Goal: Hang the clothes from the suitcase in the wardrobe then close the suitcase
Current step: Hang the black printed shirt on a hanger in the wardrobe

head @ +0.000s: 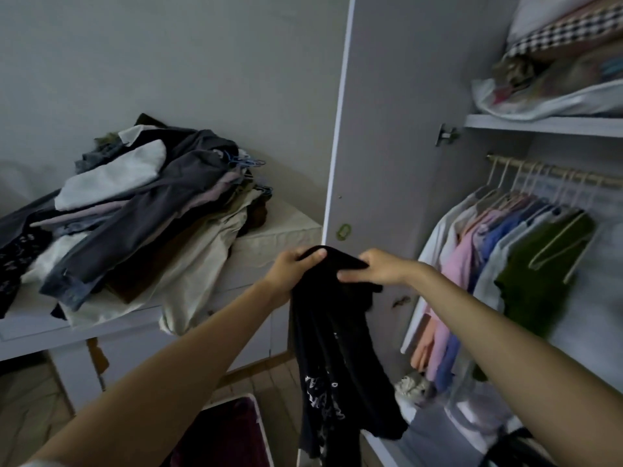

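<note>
Black garment [332,332], white print, hanging limp, bunched top.

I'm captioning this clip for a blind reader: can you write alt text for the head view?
Both hands, left hand and right hand, hold up a black printed garment by its top in front of an open wardrobe, where shirts hang on a rail. To the left, a pile of clothes lies on a white surface.

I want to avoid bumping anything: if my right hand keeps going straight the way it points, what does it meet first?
The right hand points leftward along the black garment; it would likely meet the left hand first, though depth is unclear.
</note>
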